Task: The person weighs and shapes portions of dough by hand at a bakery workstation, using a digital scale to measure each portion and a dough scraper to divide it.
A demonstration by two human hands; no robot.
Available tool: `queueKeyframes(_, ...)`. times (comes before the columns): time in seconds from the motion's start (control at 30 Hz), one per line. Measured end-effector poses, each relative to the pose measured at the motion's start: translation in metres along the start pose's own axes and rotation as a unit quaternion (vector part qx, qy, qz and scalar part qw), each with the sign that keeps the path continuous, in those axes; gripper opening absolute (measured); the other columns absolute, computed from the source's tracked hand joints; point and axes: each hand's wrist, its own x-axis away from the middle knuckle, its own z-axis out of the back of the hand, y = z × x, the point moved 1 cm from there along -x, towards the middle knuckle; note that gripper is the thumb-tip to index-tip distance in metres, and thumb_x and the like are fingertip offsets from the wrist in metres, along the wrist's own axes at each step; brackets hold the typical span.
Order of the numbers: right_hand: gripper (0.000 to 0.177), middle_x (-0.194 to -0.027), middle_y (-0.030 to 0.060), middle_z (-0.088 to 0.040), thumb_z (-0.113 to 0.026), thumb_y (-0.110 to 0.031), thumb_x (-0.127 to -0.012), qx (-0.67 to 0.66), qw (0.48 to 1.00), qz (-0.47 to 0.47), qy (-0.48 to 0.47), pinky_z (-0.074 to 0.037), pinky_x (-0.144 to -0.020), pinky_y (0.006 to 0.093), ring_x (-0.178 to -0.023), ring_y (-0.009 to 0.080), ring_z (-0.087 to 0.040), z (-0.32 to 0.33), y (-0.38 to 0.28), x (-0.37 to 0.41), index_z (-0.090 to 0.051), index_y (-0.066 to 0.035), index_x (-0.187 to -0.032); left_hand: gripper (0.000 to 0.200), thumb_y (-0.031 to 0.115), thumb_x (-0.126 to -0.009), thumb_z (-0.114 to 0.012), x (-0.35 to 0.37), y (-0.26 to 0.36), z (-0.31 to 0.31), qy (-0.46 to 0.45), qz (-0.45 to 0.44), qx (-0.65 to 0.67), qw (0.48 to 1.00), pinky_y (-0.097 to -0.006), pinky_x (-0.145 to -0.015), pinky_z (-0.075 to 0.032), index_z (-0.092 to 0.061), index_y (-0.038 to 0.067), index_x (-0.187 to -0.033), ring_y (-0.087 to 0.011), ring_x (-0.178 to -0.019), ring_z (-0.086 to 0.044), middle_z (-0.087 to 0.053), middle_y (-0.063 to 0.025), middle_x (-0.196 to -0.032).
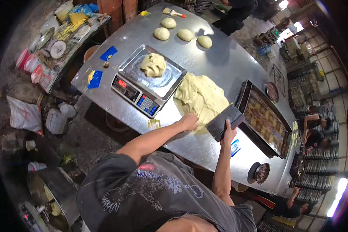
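A large soft slab of pale yellow dough (202, 94) lies spread on the metal table, beside a digital scale (137, 99). My left hand (188, 121) is at the slab's near edge, its fingers closed on the dough and partly hidden in it. In my right hand (229, 132) is a dark, flat, rectangular dough scraper (223, 120), tilted over the slab's right corner. A lump of dough (153, 65) rests on the scale's pan; the red display appears to read 0620. Several round dough balls (185, 35) sit toward the far end.
Right of the slab stands a dark baking tray (265, 120) with a greasy brown inside. Fluted tins (262, 173), a brush (174, 12) and blue plastic scrapers (94, 79) also lie on the table (228, 58). Other people (313, 127) are at the right edge.
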Motion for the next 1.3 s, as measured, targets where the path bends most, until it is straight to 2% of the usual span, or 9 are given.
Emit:
queueKeyframes(0.03, 0.039, -0.117, 0.0095, -0.066, -0.069, -0.011, -0.094, 0.002, 1.0, 0.011, -0.008, -0.052, -0.088, 0.0321, -0.1, 0.0191, -0.064, -0.005, -0.002, 0.004, -0.057, 0.004, -0.127, 0.043, 0.034, -0.096, -0.059, 0.0, 0.009, 0.038, -0.102, 0.03, 0.086, 0.991, -0.0421, -0.09, -0.051, -0.064, 0.009, -0.13, -0.028, -0.11, -0.065, -0.068, -0.0172, -0.12)
queueKeyframes(0.17, 0.04, -0.114, 0.0099, -0.067, -0.071, -0.014, -0.092, 0.024, 0.998, -0.05, -0.041, -0.053, -0.086, 0.0318, -0.097, 0.0196, -0.066, -0.038, 0.003, 0.025, -0.058, 0.005, -0.125, 0.026, 0.025, -0.097, -0.059, 0.014, -0.032, 0.18, 0.259, -0.033, 0.28, 0.924, -0.0357, -0.082, -0.053, -0.069, 0.004, -0.109, -0.0241, -0.092, -0.069, -0.072, -0.0114, -0.1)
queueKeyframes(0.3, 0.042, -0.113, 0.0117, -0.068, -0.073, -0.016, -0.091, 0.078, 0.986, -0.099, -0.107, -0.053, -0.085, 0.0315, -0.096, 0.0187, -0.066, -0.104, 0.008, 0.042, -0.06, 0.007, -0.124, 0.026, 0.022, -0.093, -0.06, 0.002, -0.151, 0.303, 0.463, 0.121, 0.022, 0.878, -0.0403, -0.089, -0.052, -0.067, 0.005, -0.113, -0.0325, -0.104, -0.066, -0.07, -0.0164, -0.109)
queueKeyframes(0.4, 0.041, -0.112, 0.0114, -0.069, -0.073, -0.018, -0.091, 0.096, 0.971, -0.119, -0.183, -0.053, -0.083, 0.0312, -0.097, 0.0177, -0.066, -0.169, -0.003, 0.05, -0.061, 0.006, -0.123, 0.033, 0.026, -0.086, -0.069, -0.004, -0.195, 0.329, 0.236, 0.185, -0.055, 0.952, -0.0442, -0.09, -0.051, -0.067, 0.007, -0.113, -0.0361, -0.105, -0.065, -0.069, -0.0175, -0.108)
queueKeyframes(0.83, 0.073, -0.128, 0.0211, -0.058, -0.075, -0.03, -0.088, 0.095, 0.958, 0.165, -0.214, -0.043, -0.103, 0.0378, -0.117, 0.0278, -0.057, -0.405, 0.026, -0.029, -0.04, 0.006, -0.14, 0.022, 0.015, -0.08, -0.076, 0.057, -0.11, 0.362, 0.325, -0.009, 0.026, 0.945, -0.0397, -0.082, -0.052, -0.071, 0.004, -0.099, -0.033, -0.091, -0.067, -0.069, -0.0142, -0.099)
queueKeyframes(0.97, 0.07, -0.128, 0.021, -0.06, -0.077, -0.033, -0.086, 0.218, 0.87, 0.017, -0.441, -0.042, -0.105, 0.0387, -0.121, 0.0263, -0.055, -0.355, 0.017, 0.059, -0.047, 0.003, -0.138, 0.025, 0.015, -0.089, -0.073, 0.062, -0.059, 0.38, 0.472, -0.104, 0.172, 0.858, -0.035, -0.083, -0.051, -0.067, 0.004, -0.11, -0.022, -0.087, -0.064, -0.067, -0.0075, -0.097)
queueKeyframes(1.07, 0.068, -0.123, 0.0168, -0.062, -0.079, -0.028, -0.086, 0.156, 0.912, -0.011, -0.379, -0.047, -0.097, 0.0372, -0.112, 0.0238, -0.06, -0.283, 0.013, 0.075, -0.046, 0.002, -0.138, 0.048, 0.025, -0.095, -0.063, 0.08, 0.022, 0.386, 0.526, -0.239, 0.151, 0.802, -0.0379, -0.102, -0.041, -0.05, 0.0, -0.133, -0.024, -0.115, -0.053, -0.054, -0.0161, -0.13)
queueKeyframes(1.17, 0.059, -0.12, 0.0159, -0.063, -0.078, -0.024, -0.087, 0.076, 0.973, -0.037, -0.212, -0.05, -0.093, 0.0375, -0.108, 0.0244, -0.06, -0.199, -0.002, 0.058, -0.05, 0.005, -0.13, 0.064, 0.025, -0.091, -0.066, 0.056, 0.077, 0.321, 0.616, -0.395, 0.323, 0.6, -0.04, -0.09, -0.05, -0.038, -0.005, -0.139, -0.0284, -0.109, -0.054, -0.047, -0.0204, -0.127)
queueKeyframes(1.3, 0.055, -0.123, 0.0138, -0.06, -0.071, -0.014, -0.09, 0.135, 0.988, 0.076, -0.015, -0.049, -0.093, 0.0332, -0.107, 0.0217, -0.059, -0.059, -0.004, 0.027, -0.046, 0.001, -0.137, 0.076, 0.04, -0.097, -0.056, -0.003, 0.07, 0.157, 0.465, -0.112, 0.297, 0.826, -0.0443, -0.09, -0.051, -0.02, 0.0, -0.15, -0.0354, -0.107, -0.061, -0.057, -0.0239, -0.124)
